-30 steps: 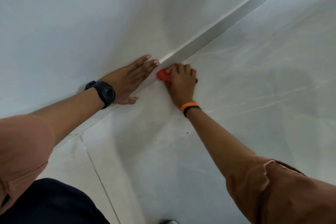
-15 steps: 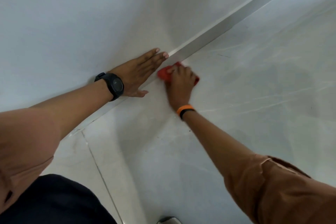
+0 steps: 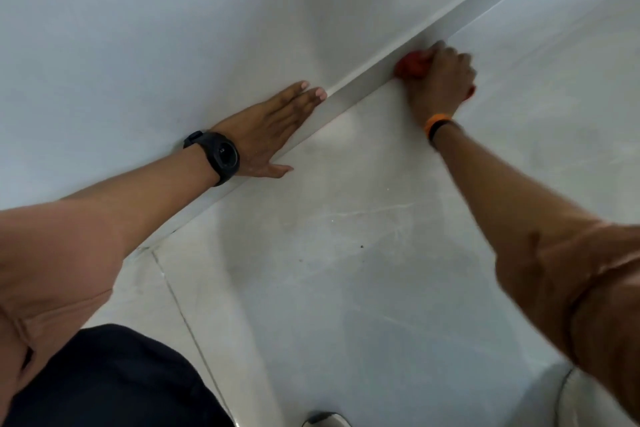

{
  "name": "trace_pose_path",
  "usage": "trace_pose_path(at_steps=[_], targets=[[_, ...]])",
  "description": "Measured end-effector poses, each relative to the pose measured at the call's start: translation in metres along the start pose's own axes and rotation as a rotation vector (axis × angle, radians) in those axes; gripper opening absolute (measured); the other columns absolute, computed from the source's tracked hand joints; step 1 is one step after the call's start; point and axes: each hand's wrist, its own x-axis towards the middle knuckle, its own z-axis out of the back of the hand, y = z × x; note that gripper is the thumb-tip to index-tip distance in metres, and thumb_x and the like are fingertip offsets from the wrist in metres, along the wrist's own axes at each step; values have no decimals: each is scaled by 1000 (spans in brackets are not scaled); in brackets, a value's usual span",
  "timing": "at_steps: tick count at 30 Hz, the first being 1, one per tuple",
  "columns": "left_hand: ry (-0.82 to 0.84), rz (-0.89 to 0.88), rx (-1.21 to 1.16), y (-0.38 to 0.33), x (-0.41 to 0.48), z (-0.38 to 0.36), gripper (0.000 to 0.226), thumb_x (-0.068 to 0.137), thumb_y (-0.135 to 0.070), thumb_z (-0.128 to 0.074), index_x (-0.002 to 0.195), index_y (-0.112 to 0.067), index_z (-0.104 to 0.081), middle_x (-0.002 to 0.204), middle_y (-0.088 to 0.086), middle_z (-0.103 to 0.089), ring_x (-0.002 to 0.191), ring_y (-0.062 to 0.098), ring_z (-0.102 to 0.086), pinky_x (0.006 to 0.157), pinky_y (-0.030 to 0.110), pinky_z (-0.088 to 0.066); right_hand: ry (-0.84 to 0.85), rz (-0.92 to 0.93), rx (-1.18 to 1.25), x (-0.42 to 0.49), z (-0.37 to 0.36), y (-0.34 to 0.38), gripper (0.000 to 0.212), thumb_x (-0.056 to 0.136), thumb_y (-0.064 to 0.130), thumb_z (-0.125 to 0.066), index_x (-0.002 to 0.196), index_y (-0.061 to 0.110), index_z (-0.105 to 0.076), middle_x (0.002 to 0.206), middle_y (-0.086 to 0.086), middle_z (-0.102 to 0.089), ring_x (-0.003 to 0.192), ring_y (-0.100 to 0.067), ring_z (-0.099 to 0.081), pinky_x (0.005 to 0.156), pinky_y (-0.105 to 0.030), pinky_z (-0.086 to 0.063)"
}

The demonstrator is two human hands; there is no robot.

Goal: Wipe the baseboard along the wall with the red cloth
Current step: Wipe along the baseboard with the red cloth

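pressing the red cloth (image 3: pixel 412 66) against the baseboard (image 3: pixel 360 88), the right hand (image 3: pixel 445 80) sits right of the frame's centre, fingers curled down over the bunched fabric so only a red lump shows at its left edge and a sliver at its right. its arm reaches up from the lower right corner, nearly straight, with an orange wristband (image 3: pixel 435 124) at the wrist. the left hand (image 3: pixel 273 130) lies flat and fully spread against the white wall (image 3: pixel 156 45) near the centre of the frame, holding nothing, fingertips pointing up-right along the trim and the thumb down on the floor tile (image 3: pixel 346 253); a black watch (image 3: pixel 221 156) is on that wrist.

compared with half a second ago, the right hand and cloth have slid up-right along the baseboard, opening a clear gap from the left fingertips, where before they were almost touching. the left hand has kept its flat brace on the wall.
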Motion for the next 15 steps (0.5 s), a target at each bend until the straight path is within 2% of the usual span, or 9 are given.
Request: trace_pose_path(at_steps=[3, 5, 8, 11, 13, 15], targets=[[2, 13, -21, 1, -1, 2, 115, 93, -77, 0, 153, 19, 12, 164, 36, 16, 156, 45, 13, 128, 56, 10, 40, 8, 39, 18, 5, -5, 51, 78, 41, -70, 119, 12, -62, 112, -9, -67, 112, -34, -52, 92, -44, -41], [5, 18, -25, 1, 0, 0, 114, 94, -77, -2, 153, 20, 11, 164, 37, 15, 156, 45, 13, 128, 55, 10, 4, 21, 27, -8, -3, 12, 43, 80, 30, -70, 116, 8, -62, 110, -13, -68, 107, -36, -54, 88, -45, -38], [-5, 18, -26, 0, 2, 4, 115, 94, -77, -4, 154, 20, 9, 164, 37, 15, 156, 45, 13, 128, 55, 10, -10, 52, 72, -79, -17, 47, 23, 78, 18, -72, 98, 9, -67, 98, -15, -68, 92, -37, -59, 79, -43, -30], [-32, 9, -28, 2, 4, 7, 116, 93, -79, -7, 156, 18, 5, 165, 37, 12, 157, 44, 11, 127, 55, 13, 62, 214, 219, -164, -23, 87, 23, 74, 12, -77, 95, 8, -68, 100, -16, -68, 95, -34, -56, 88, -44, -36], [-27, -2, -37, 3, 4, 8, 118, 92, -81, -6, 155, 18, 7, 165, 36, 11, 157, 44, 11, 126, 55, 16, 124, 298, 287, -189, -22, 101, 25, 71, 11, -81, 94, 8, -70, 100, -14, -69, 97, -34, -55, 93, -45, -40], [-9, 2, -33, 2, 4, 7, 118, 91, -81, -3, 154, 18, 13, 164, 36, 15, 156, 43, 14, 122, 56, 24, 104, 355, 287, -175, -21, 94, 25, 71, 13, -83, 92, 9, -70, 94, -12, -70, 90, -35, -58, 84, -44, -40]])
